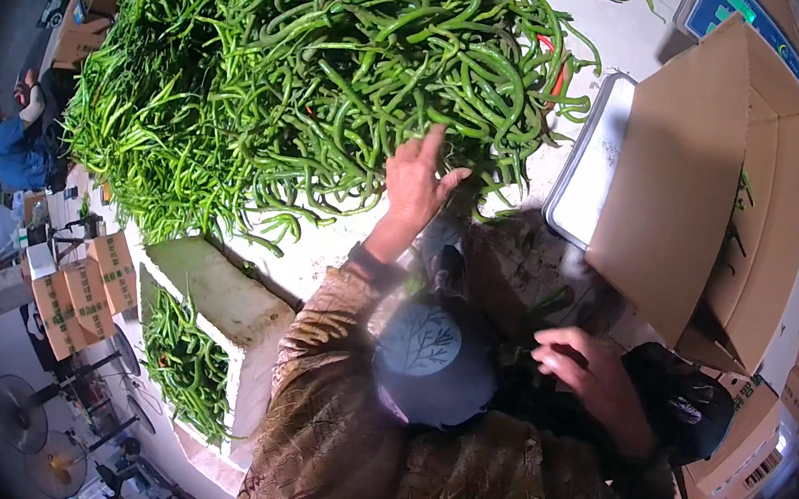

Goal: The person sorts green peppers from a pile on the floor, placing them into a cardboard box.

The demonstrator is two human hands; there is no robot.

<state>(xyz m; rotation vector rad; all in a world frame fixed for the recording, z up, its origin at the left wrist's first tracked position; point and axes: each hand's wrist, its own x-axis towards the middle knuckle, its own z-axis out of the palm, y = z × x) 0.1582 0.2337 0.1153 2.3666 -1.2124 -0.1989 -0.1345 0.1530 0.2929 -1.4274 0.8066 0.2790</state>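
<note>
A large heap of long green chili peppers (364,55) covers the pale table (318,235) in front of me, with a red pepper (559,81) near its right side. My left hand (416,180) reaches to the near edge of the heap, fingers spread, and no pepper shows in its grasp. Lower and to the right, my right hand (581,364) hangs over the dark area beside the table, its fingers bent and apart, holding nothing visible. An open cardboard box (670,179) rests on a metal-rimmed weighing platform (583,175) to the right; a few green peppers show inside it.
A foam box (214,278) with green peppers stands at the lower left. Behind it are stacked cartons (78,302) and fans (22,415). A person in blue (19,150) is at the far left. A scale display (740,18) is beyond the cardboard box.
</note>
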